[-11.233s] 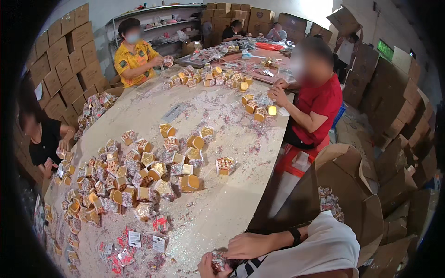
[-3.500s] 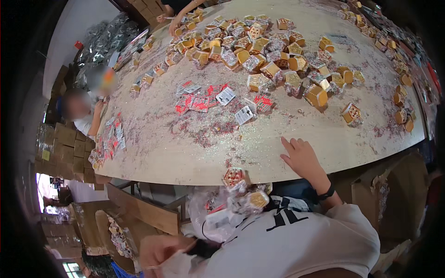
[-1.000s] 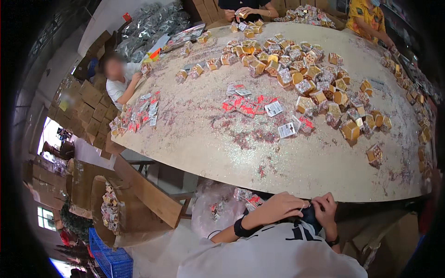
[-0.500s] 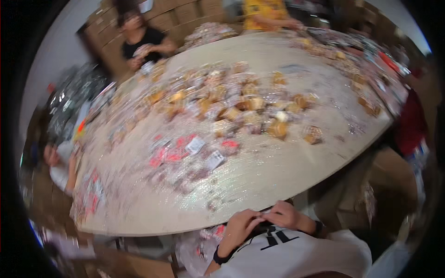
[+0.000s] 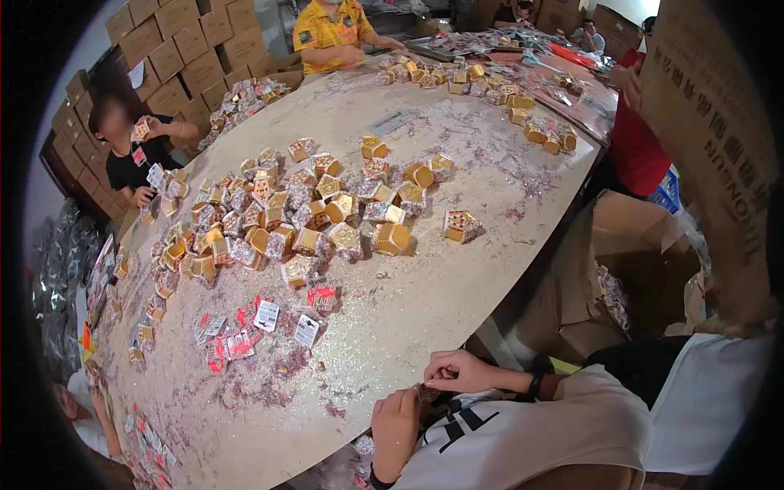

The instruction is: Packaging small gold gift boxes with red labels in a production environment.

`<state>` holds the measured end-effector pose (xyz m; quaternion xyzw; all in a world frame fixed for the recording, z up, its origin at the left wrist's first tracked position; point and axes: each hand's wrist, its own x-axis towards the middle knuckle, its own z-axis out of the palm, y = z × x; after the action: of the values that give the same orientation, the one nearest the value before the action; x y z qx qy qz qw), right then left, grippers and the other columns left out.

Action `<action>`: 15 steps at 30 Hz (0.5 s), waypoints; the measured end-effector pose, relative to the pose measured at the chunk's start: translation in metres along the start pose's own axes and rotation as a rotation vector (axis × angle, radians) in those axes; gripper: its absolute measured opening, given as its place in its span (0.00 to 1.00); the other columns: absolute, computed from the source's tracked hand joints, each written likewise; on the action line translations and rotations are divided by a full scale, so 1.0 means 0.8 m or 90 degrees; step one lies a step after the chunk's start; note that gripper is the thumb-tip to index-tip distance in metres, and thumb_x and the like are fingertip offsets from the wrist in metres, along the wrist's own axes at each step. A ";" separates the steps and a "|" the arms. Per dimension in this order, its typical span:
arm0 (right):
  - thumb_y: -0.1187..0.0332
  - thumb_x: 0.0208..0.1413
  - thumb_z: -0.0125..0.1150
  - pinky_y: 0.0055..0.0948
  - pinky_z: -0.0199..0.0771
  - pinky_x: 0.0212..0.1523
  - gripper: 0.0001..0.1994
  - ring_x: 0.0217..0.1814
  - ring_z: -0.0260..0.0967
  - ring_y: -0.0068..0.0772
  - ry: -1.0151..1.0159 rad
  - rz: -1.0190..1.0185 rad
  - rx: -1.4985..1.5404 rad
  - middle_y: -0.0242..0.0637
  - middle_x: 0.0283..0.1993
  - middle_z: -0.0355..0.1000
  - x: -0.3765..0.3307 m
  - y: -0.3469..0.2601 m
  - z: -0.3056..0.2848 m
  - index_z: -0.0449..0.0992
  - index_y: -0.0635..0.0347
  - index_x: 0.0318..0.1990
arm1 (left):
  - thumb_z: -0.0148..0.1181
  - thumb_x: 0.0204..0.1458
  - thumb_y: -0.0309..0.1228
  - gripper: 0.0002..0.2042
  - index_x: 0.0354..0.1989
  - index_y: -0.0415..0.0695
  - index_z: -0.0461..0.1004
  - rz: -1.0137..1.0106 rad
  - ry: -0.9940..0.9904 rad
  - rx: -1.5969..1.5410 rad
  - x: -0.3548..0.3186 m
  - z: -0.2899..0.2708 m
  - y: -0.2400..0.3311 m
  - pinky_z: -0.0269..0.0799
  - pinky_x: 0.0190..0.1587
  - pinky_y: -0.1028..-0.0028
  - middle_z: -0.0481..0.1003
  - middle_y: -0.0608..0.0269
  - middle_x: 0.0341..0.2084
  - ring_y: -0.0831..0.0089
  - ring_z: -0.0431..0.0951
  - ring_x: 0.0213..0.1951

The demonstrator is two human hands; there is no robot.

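Observation:
At the table's near edge, my left hand (image 5: 398,426) and my right hand (image 5: 462,372) are close together in front of my white shirt. The fingers of both are closed around something small and brownish (image 5: 427,394), mostly covered by them; its kind cannot be told. On the glitter-strewn table (image 5: 425,318), beyond my hands, lie printed red and white tags (image 5: 238,341), with two white tags (image 5: 306,331) showing. Farther off spreads a heap of small gold house-shaped ornaments (image 5: 339,207). One ornament (image 5: 461,226) sits apart at the heap's right.
An open cardboard box (image 5: 572,302) stands right of the table, and a large carton (image 5: 710,155) rises close at the far right. A person in black (image 5: 122,163) handles an ornament across the table; another in yellow (image 5: 331,37) sits at the far edge. Cartons (image 5: 175,61) are stacked behind.
The view has turned and is sharper; the ornaments and tags now appear farther left. My hands remain together by the table edge. The large carton at the far right has come into view.

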<state>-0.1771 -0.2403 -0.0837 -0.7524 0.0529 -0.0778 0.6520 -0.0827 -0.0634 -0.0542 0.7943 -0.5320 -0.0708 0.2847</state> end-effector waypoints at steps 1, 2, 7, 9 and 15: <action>0.72 0.53 0.60 0.16 0.57 0.26 0.04 0.26 0.57 0.14 0.001 0.001 0.000 0.28 0.27 0.64 0.001 0.008 0.003 0.76 0.62 0.34 | 0.56 0.48 0.27 0.09 0.38 0.42 0.70 0.001 -0.001 -0.001 0.001 0.000 -0.003 0.64 0.33 0.67 0.72 0.59 0.28 0.62 0.73 0.31; 0.72 0.53 0.60 0.16 0.57 0.26 0.04 0.26 0.57 0.14 0.005 0.037 0.080 0.28 0.27 0.64 0.002 0.015 0.006 0.76 0.62 0.34 | 0.56 0.48 0.27 0.08 0.37 0.42 0.70 -0.011 -0.004 -0.006 0.002 0.000 -0.005 0.64 0.33 0.67 0.72 0.59 0.27 0.62 0.72 0.30; 0.70 0.53 0.60 0.16 0.57 0.26 0.05 0.26 0.57 0.13 -0.014 0.104 0.139 0.27 0.27 0.66 0.009 0.013 0.008 0.76 0.61 0.34 | 0.56 0.48 0.26 0.06 0.34 0.42 0.71 -0.025 0.041 -0.018 0.003 -0.004 -0.009 0.64 0.31 0.66 0.71 0.57 0.26 0.60 0.71 0.27; 0.70 0.53 0.61 0.17 0.58 0.25 0.05 0.26 0.57 0.13 -0.041 0.070 -0.001 0.27 0.27 0.66 0.011 0.005 0.006 0.76 0.62 0.34 | 0.58 0.46 0.25 0.06 0.33 0.41 0.72 -0.067 0.033 -0.070 -0.001 -0.004 -0.009 0.66 0.30 0.62 0.71 0.55 0.24 0.54 0.72 0.28; 0.71 0.49 0.62 0.19 0.61 0.24 0.05 0.24 0.61 0.17 -0.085 0.101 -0.025 0.32 0.27 0.68 0.016 0.012 0.010 0.76 0.64 0.30 | 0.56 0.47 0.26 0.06 0.34 0.40 0.70 -0.059 -0.070 -0.087 -0.006 -0.008 -0.014 0.71 0.32 0.63 0.70 0.53 0.30 0.54 0.73 0.34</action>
<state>-0.1625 -0.2362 -0.0935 -0.7621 0.0704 0.0255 0.6432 -0.0730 -0.0537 -0.0553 0.7915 -0.5036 -0.1634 0.3053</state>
